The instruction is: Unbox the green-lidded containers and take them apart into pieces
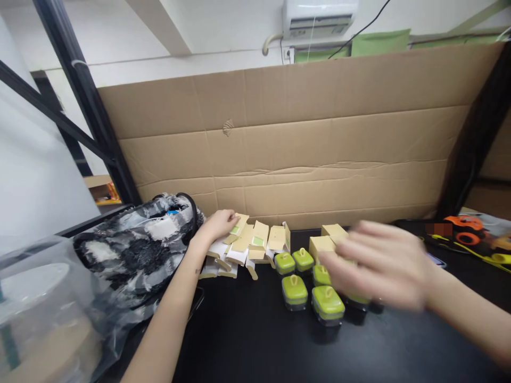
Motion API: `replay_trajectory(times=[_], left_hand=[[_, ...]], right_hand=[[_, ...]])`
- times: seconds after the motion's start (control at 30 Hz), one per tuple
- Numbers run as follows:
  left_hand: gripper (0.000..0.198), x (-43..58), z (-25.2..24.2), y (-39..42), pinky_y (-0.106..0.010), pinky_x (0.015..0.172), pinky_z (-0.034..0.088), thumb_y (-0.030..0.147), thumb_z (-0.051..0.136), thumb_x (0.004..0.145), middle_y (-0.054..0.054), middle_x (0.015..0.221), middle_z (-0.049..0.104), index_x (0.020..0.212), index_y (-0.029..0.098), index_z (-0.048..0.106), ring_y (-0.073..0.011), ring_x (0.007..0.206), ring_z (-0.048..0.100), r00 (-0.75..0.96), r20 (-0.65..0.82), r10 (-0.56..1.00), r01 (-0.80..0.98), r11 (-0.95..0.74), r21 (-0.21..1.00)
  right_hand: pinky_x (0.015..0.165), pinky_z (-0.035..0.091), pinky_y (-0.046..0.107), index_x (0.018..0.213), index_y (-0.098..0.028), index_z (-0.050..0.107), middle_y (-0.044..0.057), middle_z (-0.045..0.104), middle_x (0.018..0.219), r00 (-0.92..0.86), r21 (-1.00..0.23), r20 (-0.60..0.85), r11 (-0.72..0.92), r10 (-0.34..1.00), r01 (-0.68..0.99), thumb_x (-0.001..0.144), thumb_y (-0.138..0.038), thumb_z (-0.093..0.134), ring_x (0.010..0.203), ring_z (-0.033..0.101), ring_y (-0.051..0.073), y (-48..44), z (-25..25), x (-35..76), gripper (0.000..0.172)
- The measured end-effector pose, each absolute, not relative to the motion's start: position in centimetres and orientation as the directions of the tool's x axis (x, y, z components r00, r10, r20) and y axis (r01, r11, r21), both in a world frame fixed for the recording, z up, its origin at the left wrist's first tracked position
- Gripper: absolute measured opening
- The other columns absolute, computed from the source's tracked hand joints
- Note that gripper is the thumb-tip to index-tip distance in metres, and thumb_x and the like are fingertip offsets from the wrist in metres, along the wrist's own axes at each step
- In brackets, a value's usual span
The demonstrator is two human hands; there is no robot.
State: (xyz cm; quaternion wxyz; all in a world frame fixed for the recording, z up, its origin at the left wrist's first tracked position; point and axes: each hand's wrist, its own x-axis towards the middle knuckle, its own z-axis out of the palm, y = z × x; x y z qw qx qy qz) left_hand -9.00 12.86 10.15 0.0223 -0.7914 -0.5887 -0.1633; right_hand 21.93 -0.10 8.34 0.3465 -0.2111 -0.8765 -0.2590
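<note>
My left hand [219, 223] reaches to the back of the black table [255, 340] and lies on a row of flat, unfolded small cardboard boxes [247, 244], fingers curled on the leftmost one. My right hand [379, 266] is smeared by motion, fingers stretched out, hovering over a cluster of several small clear containers with green lids [311, 284]. Two closed small cardboard boxes [327, 240] stand just behind the containers, partly hidden by my right hand.
A black-and-white fuzzy bag [139, 250] lies at the left, with a clear plastic bag [43, 314] in front of it. A large cardboard sheet [295, 143] walls off the back. An orange tape dispenser [467, 231] sits at the far right. Black shelf posts [475, 143] stand at both sides.
</note>
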Motion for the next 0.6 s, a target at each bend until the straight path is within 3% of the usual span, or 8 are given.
replay_trajectory(times=[0.1, 0.17, 0.2, 0.3, 0.43, 0.47, 0.53, 0.6], left_hand=[[0.029, -8.6, 11.7, 11.5, -0.028, 0.059, 0.035, 0.032, 0.047, 0.089, 0.000, 0.061, 0.054, 0.062, 0.020, 0.048, -0.0184, 0.062, 0.054, 0.242, 0.376, 0.895, 0.941, -0.311, 0.135], [0.030, -8.1, 12.7, 10.6, -0.028, 0.058, 0.033, 0.033, 0.047, 0.088, -0.001, 0.060, 0.053, 0.060, 0.021, 0.046, -0.0195, 0.062, 0.054, 0.256, 0.426, 0.868, 0.933, -0.337, 0.127], [0.030, -7.7, 13.1, 10.1, -0.028, 0.059, 0.033, 0.033, 0.047, 0.088, -0.001, 0.061, 0.053, 0.060, 0.021, 0.046, -0.0197, 0.062, 0.054, 0.270, 0.451, 0.850, 0.925, -0.360, 0.125], [0.029, -5.7, 13.5, 8.6, -0.029, 0.062, 0.038, 0.035, 0.045, 0.090, -0.002, 0.068, 0.056, 0.066, 0.020, 0.049, -0.0190, 0.066, 0.055, 0.365, 0.508, 0.781, 0.867, -0.483, 0.120], [0.023, -1.6, 12.0, 6.7, -0.029, 0.082, 0.046, 0.041, 0.052, 0.089, -0.004, 0.095, 0.063, 0.089, 0.019, 0.058, -0.0184, 0.091, 0.060, 0.565, 0.504, 0.654, 0.703, -0.701, 0.122], [0.030, -0.7, 11.4, 6.4, -0.031, 0.090, 0.045, 0.043, 0.059, 0.085, -0.006, 0.107, 0.062, 0.102, 0.018, 0.057, -0.0195, 0.103, 0.057, 0.612, 0.503, 0.611, 0.644, -0.753, 0.130], [0.063, 0.7, 10.2, 6.1, -0.037, 0.101, 0.041, 0.044, 0.069, 0.077, -0.014, 0.130, 0.052, 0.126, 0.014, 0.044, -0.0246, 0.122, 0.047, 0.664, 0.516, 0.542, 0.535, -0.826, 0.178], [0.077, 1.4, 9.4, 6.2, -0.042, 0.105, 0.037, 0.041, 0.071, 0.076, -0.019, 0.140, 0.043, 0.135, 0.012, 0.032, -0.0275, 0.130, 0.041, 0.669, 0.535, 0.515, 0.471, -0.851, 0.231]], right_hand=[[0.074, 0.047, 0.040, 0.102, -0.020, 0.065, 0.011, 0.067, 0.093, -0.725, 0.228, 0.412, 0.708, 0.552, 0.668, 0.082, -0.021, 0.055, 0.082, 0.062, 0.026, 4.8, 10.0, 23.2, 0.022], [0.089, 0.042, 0.050, 0.112, -0.015, 0.063, 0.018, 0.064, 0.113, -0.600, 0.070, 0.221, 0.601, 0.769, 0.796, 0.069, -0.029, 0.066, 0.106, 0.057, 0.037, 7.6, 9.2, 24.2, 0.045], [0.091, 0.040, 0.053, 0.110, -0.015, 0.064, 0.018, 0.065, 0.112, -0.590, 0.045, 0.175, 0.592, 0.788, 0.805, 0.064, -0.034, 0.071, 0.108, 0.056, 0.040, 8.7, 8.6, 24.7, 0.051], [0.095, 0.040, 0.050, 0.101, -0.017, 0.068, 0.011, 0.071, 0.098, -0.614, -0.007, 0.115, 0.618, 0.781, 0.786, 0.059, -0.038, 0.075, 0.099, 0.063, 0.035, 10.0, 7.3, 25.4, 0.048], [0.083, 0.048, 0.041, 0.112, -0.014, 0.061, 0.012, 0.066, 0.105, -0.624, -0.043, 0.225, 0.647, 0.749, 0.761, 0.070, -0.037, 0.066, 0.094, 0.063, 0.030, 8.5, 8.8, 25.4, 0.048], [0.079, 0.049, 0.040, 0.114, -0.014, 0.058, 0.012, 0.063, 0.106, -0.622, -0.054, 0.284, 0.660, 0.730, 0.750, 0.073, -0.036, 0.064, 0.092, 0.063, 0.029, 7.9, 9.5, 25.2, 0.048], [0.076, 0.050, 0.039, 0.115, -0.015, 0.056, 0.011, 0.060, 0.104, -0.627, -0.073, 0.400, 0.705, 0.669, 0.706, 0.077, -0.038, 0.063, 0.090, 0.062, 0.027, 6.8, 10.4, 24.7, 0.045], [0.076, 0.050, 0.038, 0.115, -0.018, 0.054, 0.009, 0.059, 0.101, -0.639, -0.075, 0.486, 0.757, 0.596, 0.649, 0.080, -0.040, 0.063, 0.091, 0.060, 0.026, 6.1, 10.8, 24.1, 0.043]])
